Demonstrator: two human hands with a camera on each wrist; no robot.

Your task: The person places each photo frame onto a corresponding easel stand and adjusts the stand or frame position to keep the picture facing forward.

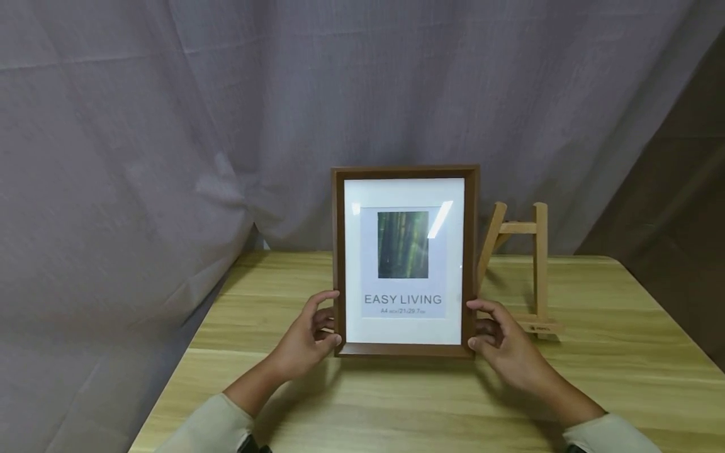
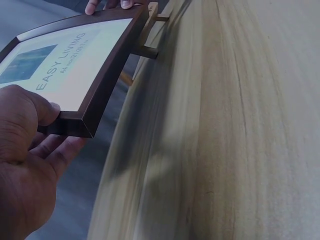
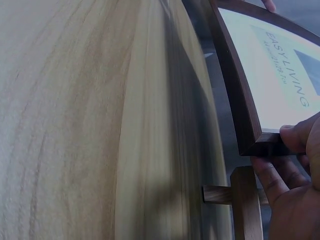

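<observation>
A brown picture frame (image 1: 404,350) is held upright between both hands, its front facing me. Behind its glass, a white mount surrounds a green bamboo picture and the words "EASY LIVING". My left hand (image 1: 306,340) grips the lower left side, thumb on the front edge and fingers going behind, as the left wrist view shows on the frame (image 2: 95,95). On the lower right side, my right hand (image 1: 504,343) grips it the same way. In both wrist views the frame's bottom edge is lifted off the tabletop.
A small wooden easel (image 1: 540,270) stands on the table just right of the picture frame, partly hidden by it and by the right hand. The wood-grain table (image 1: 623,352) extends to a grey curtain (image 1: 396,82) hanging behind. Darker cloth (image 1: 674,207) hangs at the right.
</observation>
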